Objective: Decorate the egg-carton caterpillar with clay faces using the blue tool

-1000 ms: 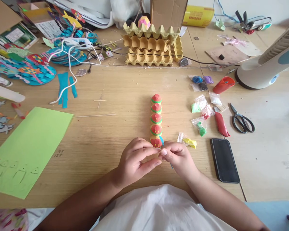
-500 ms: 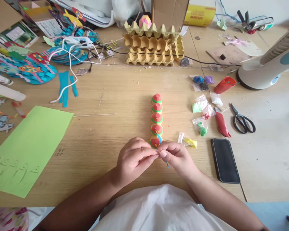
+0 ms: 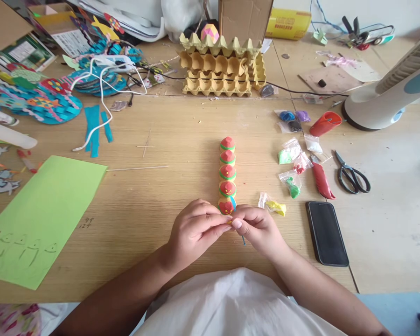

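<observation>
Bent over a wooden table (image 3: 154, 200), w/ both hands bare and fingertips meeting up close. On L hand (image 3: 198, 228): thumb and forefinger pinched tip to tip, apparently on a tiny yellow bit (image 3: 229, 222). On R hand (image 3: 261, 231): thumb and fingers curled in, gripping a thin blue tool (image 3: 233, 202), w/ flat blade out the far side and tail out below. Just beyond the fingertips: a row of five egg-carton cups (image 3: 227, 172), red on top w/ green rims, lined up straight away from the body. Too hidden by fingers to tell if touching the nearest cup.

Likeliest trouble: squashing the yellow bit, or losing it to sticky skin, b/c of too hard a pinch. Also poss.: smearing or nicking the nearest cup w/ the blade, given such tight quarters. Could skew the whole row, too, w/ one knock of a knuckle, b/c apparently resting loose. Nr R hand: yellow clay (image 3: 276, 207), seemingly half out of its bag and liable to dry if left uncovered. Farther R: phone (image 3: 327, 233), scissors (image 3: 353, 177) and red cutter (image 3: 322, 179), prob. low risk barring a wide sweep of the arm.
</observation>
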The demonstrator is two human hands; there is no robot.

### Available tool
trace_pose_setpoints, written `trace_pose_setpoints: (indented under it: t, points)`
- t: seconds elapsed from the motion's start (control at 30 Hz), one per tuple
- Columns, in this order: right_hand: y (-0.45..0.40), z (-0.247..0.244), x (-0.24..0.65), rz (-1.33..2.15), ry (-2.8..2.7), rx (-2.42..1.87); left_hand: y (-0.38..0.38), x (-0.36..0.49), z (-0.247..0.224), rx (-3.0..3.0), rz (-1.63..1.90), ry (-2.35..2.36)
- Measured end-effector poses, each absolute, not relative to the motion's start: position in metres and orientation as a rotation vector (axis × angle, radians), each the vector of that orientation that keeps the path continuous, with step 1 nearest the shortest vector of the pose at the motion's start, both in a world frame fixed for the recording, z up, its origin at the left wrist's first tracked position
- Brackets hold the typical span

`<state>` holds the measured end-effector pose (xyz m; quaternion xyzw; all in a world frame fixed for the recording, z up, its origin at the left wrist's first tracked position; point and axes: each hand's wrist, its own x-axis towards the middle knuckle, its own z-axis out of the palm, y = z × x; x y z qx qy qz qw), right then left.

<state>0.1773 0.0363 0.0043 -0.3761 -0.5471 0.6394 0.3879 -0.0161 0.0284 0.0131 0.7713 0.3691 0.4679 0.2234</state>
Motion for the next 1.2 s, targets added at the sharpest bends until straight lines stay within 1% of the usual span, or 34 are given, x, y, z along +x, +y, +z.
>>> trace_pose_setpoints:
  t: [0.43,0.53,0.8,1.07,1.2]
  points:
    - [0.035,-0.005,0.175,1.864,-1.034,-0.945,0.029,-0.018,0.009,2.221,1.307,1.023]
    - [0.036,-0.005,0.176,1.847,-1.039,-0.964,0.029,-0.018,0.008,2.232,1.303,1.036]
    - [0.037,0.000,0.178,1.724,-1.273,-0.987,0.030,-0.021,0.012,2.274,1.322,1.032]
    - [0.034,-0.010,0.182,1.735,-1.228,-1.035,0.029,-0.024,0.013,2.264,1.272,1.045]
    - [0.034,-0.007,0.181,1.713,-1.242,-1.047,0.028,-0.023,0.012,2.252,1.261,1.068]
